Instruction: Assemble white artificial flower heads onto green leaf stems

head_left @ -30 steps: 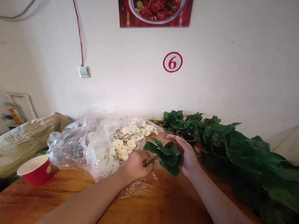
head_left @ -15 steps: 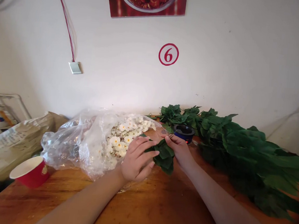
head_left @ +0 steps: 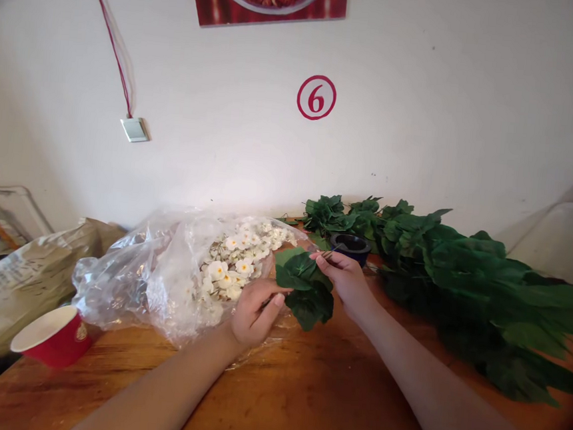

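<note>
I see 1 bunch of green leaves (head_left: pixel 308 298) raised over the middle of the table (head_left: pixel 311 391), between my remote pair of 2 hands. The left hand (head_left: pixel 252 312) is curled in, gripping at its left side; the right hand (head_left: pixel 350 284) pinches thin stems (head_left: pixel 331 252), too fine for me to count. Just behind the right hand sits 1 dark pot (head_left: pixel 361 252). Toward the far edge spreads 1 clear bag (head_left: pixel 160 277) with more than 5 white flowers (head_left: pixel 228 273). 1 red cup (head_left: pixel 65 341) stands by the left edge; 1 leaf heap (head_left: pixel 467 271) covers the far right.
</note>
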`<act>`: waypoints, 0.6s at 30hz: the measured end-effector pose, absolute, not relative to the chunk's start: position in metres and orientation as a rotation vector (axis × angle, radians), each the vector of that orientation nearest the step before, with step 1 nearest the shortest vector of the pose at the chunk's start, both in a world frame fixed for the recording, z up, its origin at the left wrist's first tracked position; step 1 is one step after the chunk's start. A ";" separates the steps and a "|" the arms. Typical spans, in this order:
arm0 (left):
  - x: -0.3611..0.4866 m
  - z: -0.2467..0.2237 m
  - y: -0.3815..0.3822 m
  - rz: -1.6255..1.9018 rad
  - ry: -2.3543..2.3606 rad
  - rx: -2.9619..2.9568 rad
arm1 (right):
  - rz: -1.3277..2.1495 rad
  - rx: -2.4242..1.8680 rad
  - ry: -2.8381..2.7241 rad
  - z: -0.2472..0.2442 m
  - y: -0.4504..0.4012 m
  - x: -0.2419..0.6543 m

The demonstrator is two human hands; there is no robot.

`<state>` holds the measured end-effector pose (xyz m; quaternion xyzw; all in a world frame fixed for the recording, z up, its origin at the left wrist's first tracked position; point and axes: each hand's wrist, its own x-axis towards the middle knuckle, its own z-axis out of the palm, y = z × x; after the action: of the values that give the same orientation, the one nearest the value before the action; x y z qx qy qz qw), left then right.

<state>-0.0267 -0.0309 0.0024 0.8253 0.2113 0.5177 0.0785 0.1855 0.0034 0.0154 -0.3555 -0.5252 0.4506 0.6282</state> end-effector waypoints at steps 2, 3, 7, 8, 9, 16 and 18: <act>-0.023 -0.001 -0.028 1.666 0.713 2.241 | 1.034 -0.822 -1.185 0.016 0.002 0.185; -0.020 0.000 -0.027 1.744 0.743 2.118 | 1.045 -0.824 -1.172 0.017 0.001 0.184; -0.012 0.006 -0.020 1.956 0.821 1.768 | 1.128 -0.815 -1.112 0.021 -0.003 0.181; -0.012 0.008 -0.018 1.928 0.846 1.743 | 1.140 -0.813 -1.101 0.021 -0.003 0.181; -0.011 0.009 -0.017 1.858 0.875 1.751 | 1.140 -0.819 -1.095 0.021 -0.002 0.181; -0.013 -0.003 -0.005 1.418 1.043 1.840 | 0.911 -1.184 -1.090 0.011 0.011 0.187; -0.017 -0.005 -0.001 1.520 1.133 1.833 | 0.812 -1.309 -1.075 0.008 0.013 0.190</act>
<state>-0.0167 -0.0010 -0.0052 0.6731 0.4160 0.5582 0.2498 0.1901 0.0134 0.0084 -0.5626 -0.4618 0.3489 0.5904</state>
